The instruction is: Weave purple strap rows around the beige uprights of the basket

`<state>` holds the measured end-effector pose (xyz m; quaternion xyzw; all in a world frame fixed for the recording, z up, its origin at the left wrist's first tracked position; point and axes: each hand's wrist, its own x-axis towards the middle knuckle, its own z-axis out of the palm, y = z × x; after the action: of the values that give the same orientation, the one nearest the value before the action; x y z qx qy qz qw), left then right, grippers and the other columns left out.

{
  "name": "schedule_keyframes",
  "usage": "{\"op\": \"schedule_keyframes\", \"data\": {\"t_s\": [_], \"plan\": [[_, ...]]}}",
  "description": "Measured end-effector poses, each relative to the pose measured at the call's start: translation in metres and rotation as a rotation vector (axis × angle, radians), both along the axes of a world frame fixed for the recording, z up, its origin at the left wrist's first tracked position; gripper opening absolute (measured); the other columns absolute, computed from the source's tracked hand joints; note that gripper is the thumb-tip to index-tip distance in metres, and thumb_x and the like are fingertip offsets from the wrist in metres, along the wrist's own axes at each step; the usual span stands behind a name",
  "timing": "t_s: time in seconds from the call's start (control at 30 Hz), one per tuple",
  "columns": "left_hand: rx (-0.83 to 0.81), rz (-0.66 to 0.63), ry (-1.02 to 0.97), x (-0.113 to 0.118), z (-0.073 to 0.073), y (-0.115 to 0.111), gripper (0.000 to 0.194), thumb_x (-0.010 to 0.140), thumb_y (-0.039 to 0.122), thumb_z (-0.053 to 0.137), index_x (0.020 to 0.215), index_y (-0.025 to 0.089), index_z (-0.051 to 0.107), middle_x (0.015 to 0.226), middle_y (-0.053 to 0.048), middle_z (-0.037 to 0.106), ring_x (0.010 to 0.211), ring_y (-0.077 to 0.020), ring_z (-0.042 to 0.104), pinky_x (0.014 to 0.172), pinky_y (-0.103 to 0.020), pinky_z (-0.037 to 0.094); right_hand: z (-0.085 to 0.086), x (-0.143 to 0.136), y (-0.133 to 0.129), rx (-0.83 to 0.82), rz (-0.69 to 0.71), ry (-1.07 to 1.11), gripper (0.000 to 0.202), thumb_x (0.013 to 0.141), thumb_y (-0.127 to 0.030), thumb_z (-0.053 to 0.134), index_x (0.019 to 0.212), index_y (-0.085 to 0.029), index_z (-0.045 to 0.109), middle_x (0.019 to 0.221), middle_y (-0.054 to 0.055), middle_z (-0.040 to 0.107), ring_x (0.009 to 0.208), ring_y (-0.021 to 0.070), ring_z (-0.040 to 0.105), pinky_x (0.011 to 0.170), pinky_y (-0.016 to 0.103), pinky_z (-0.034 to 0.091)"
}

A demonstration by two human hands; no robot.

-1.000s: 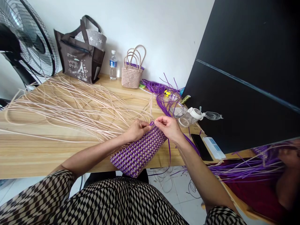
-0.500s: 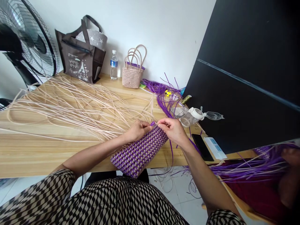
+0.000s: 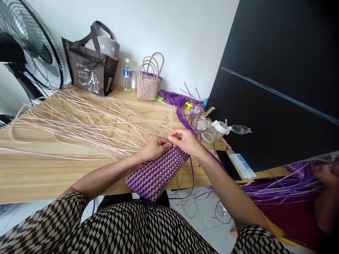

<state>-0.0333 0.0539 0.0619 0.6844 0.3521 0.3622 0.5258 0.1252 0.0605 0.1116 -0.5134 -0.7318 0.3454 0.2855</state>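
Observation:
A woven purple-and-beige basket [image 3: 159, 173] lies tilted across the table's front edge, its near end over my lap. My left hand [image 3: 156, 147] is closed on the basket's far edge, thumb on top. Close beside it, my right hand [image 3: 184, 140] pinches at the same edge, on what looks like a purple strip; the fingertips hide most of it. Long loose beige strips [image 3: 106, 123] spread over the table beyond and left of my left hand. One purple strand [image 3: 191, 173] hangs down from the basket's right side.
At the back stand a dark tote bag [image 3: 90, 70], a water bottle [image 3: 127, 76] and a small finished basket [image 3: 148, 84]. Purple strips [image 3: 182, 106], a clear jar [image 3: 213, 132], a phone [image 3: 228, 165] and a power strip [image 3: 242, 165] lie right. A co-worker's hand [image 3: 327, 174] shows far right.
My right hand has moved left along the basket's edge, right up to my left hand. The left hand stays in place. The co-worker's hand at the far right has shifted slightly.

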Motion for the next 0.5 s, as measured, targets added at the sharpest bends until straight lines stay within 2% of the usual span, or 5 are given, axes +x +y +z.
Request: {"op": "schedule_keyframes", "data": {"t_s": [0.1, 0.17, 0.27, 0.37, 0.5], "plan": [[0.007, 0.011, 0.026, 0.001, 0.0, -0.001, 0.035, 0.08, 0.041, 0.049, 0.06, 0.012, 0.054, 0.054, 0.003, 0.038, 0.052, -0.0077, 0.031, 0.049, -0.022, 0.025, 0.01, -0.004, 0.008, 0.011, -0.016, -0.068, 0.011, 0.068, -0.019, 0.06, 0.077, -0.015, 0.065, 0.065, 0.001, 0.064, 0.049, 0.0083, 0.052, 0.045, 0.019, 0.037], [0.016, 0.018, 0.045, 0.0, 0.002, -0.001, 0.035, 0.08, 0.039, 0.048, 0.057, 0.013, 0.051, 0.052, 0.004, 0.035, 0.051, -0.0073, 0.029, 0.048, -0.022, 0.023, 0.02, -0.01, 0.015, -0.039, -0.033, -0.094, 0.025, 0.062, -0.01, 0.062, 0.086, -0.015, 0.066, 0.061, 0.0, 0.063, 0.046, 0.0073, 0.048, 0.042, 0.018, 0.033], [0.036, 0.034, 0.073, -0.001, 0.006, -0.002, 0.036, 0.08, 0.038, 0.048, 0.053, 0.014, 0.046, 0.051, 0.004, 0.031, 0.049, -0.0067, 0.027, 0.047, -0.022, 0.02, 0.049, -0.02, 0.026, -0.281, -0.003, -0.077, 0.033, 0.063, -0.005, 0.064, 0.095, -0.012, 0.064, 0.056, -0.001, 0.061, 0.038, 0.0036, 0.038, 0.035, 0.016, 0.023], [-0.002, 0.05, 0.111, -0.001, 0.008, -0.003, 0.036, 0.078, 0.039, 0.048, 0.052, 0.014, 0.047, 0.05, 0.004, 0.033, 0.048, -0.0066, 0.028, 0.047, -0.022, 0.02, 0.104, -0.032, 0.035, -0.474, 0.048, 0.07, 0.021, 0.075, -0.015, 0.063, 0.095, -0.007, 0.063, 0.066, 0.003, 0.064, 0.036, -0.0012, 0.029, 0.032, 0.013, 0.017], [-0.107, 0.039, 0.145, 0.0, 0.004, 0.0, 0.034, 0.075, 0.042, 0.05, 0.057, 0.013, 0.055, 0.05, 0.003, 0.039, 0.047, -0.0072, 0.032, 0.045, -0.022, 0.022, 0.191, -0.058, 0.04, -0.27, 0.134, 0.333, 0.02, 0.086, -0.011, 0.051, 0.104, -0.005, 0.056, 0.087, 0.003, 0.066, 0.039, -0.0068, 0.028, 0.036, 0.006, 0.017]]}}
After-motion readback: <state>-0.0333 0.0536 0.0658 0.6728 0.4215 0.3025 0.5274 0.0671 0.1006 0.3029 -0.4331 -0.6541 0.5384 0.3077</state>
